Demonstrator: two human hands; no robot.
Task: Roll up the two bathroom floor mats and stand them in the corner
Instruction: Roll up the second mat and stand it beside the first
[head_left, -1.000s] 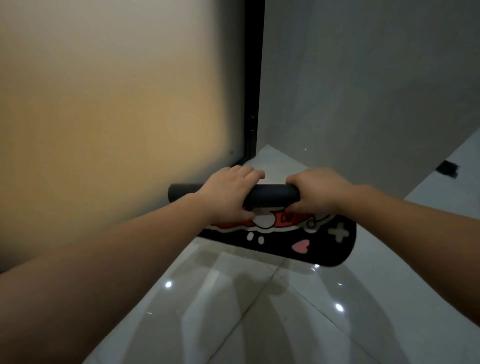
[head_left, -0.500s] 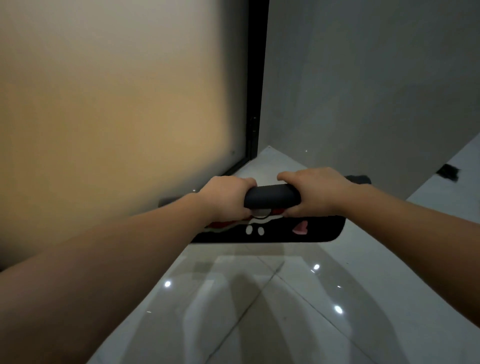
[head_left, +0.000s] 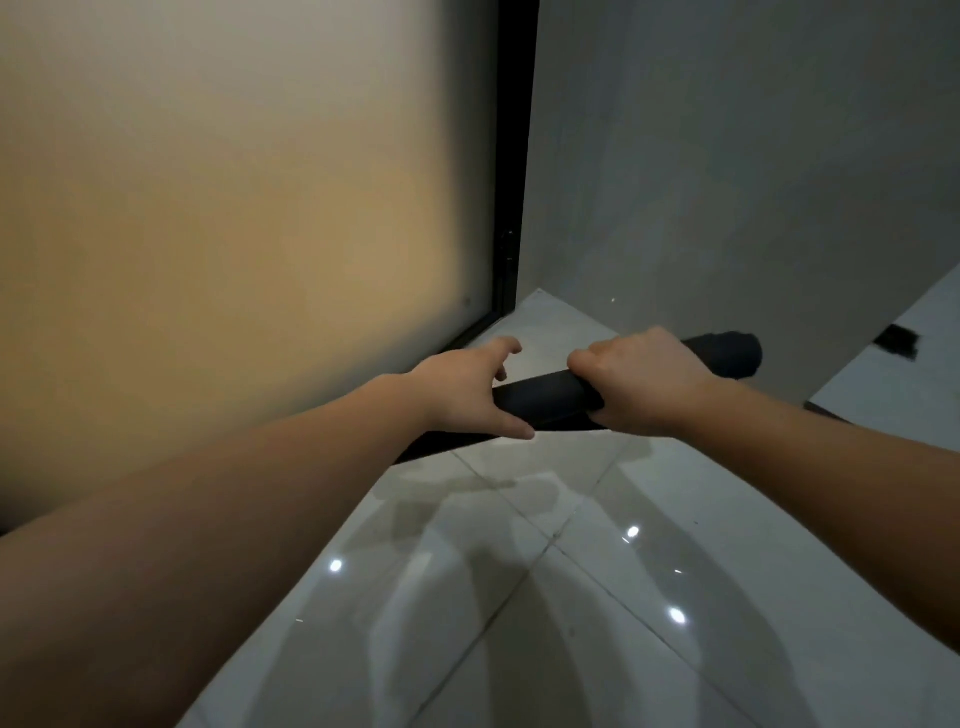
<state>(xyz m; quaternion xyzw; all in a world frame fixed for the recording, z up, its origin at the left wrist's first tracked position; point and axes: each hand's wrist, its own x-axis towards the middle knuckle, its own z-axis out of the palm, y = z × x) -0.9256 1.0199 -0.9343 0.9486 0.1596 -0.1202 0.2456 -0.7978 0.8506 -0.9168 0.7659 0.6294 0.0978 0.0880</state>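
The rolled black mat (head_left: 545, 397) lies across the white tiled floor (head_left: 571, 597) near the corner. The right hand (head_left: 641, 379) is wrapped tightly around its middle. The left hand (head_left: 465, 389) rests beside it with fingers spread loose, thumb under the roll.

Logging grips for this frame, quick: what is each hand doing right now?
Left hand: open, fingers spread, palm resting against the rolled mat.
Right hand: closed around the rolled mat.
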